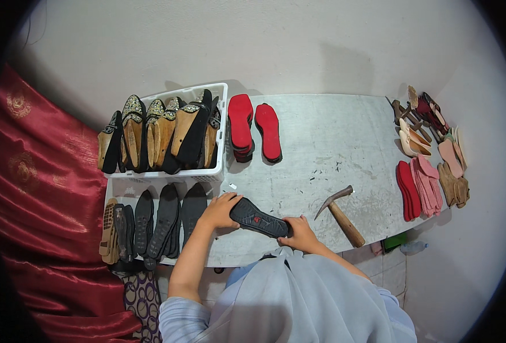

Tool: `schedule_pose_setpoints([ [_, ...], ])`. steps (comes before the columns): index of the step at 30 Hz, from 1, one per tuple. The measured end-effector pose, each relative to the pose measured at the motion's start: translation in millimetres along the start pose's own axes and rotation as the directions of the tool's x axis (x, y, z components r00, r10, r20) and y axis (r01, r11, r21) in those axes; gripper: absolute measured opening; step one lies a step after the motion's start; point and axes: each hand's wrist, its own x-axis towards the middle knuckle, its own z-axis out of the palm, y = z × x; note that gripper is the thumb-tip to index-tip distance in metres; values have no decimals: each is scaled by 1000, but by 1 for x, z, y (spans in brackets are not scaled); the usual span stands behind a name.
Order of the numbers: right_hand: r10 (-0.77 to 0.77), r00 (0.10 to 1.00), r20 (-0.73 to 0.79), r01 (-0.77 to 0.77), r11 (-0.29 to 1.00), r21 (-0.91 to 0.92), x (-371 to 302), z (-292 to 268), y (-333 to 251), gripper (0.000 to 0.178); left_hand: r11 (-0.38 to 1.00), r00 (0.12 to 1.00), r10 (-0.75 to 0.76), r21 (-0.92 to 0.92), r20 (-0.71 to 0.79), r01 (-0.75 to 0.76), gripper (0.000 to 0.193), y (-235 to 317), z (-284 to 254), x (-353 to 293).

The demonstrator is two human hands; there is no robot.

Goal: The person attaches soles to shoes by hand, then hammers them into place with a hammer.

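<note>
The fingers of the left hand [218,211] are closed round one end of a black sole [260,218], and those of the right hand [302,234] grip its other end; it is held at the near edge of the worktop [327,128], a small red mark on its upward face. No upper shows on that face, so this piece looks unjoined so far. Taking the held sole as the clock's centre, a hammer [344,223] lies at 3 o'clock, touched by neither hand. At 9 o'clock stand more black soles [166,220], probably all left to do. At 12 o'clock rest red-faced soles [241,117], seemingly further along. Towards 10 or 11 o'clock, a white crate [223,137] holds decorated shoes [187,131]: uppers on, wooden lasts not yet out. Between 2 and 3 o'clock lie pink pieces [427,183], apparently unused
</note>
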Motion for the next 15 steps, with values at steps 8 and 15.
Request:
schedule_pose_setpoints([
  [8,15,997,82,-23,995,96,0,-3,16,62,994,999,50,-92,-7,-51,97,-2,-1,4],
  [15,-3,1000,29,1,996,87,-1,2,16,61,965,998,38,-260,-43,-48,98,-6,2,2],
])
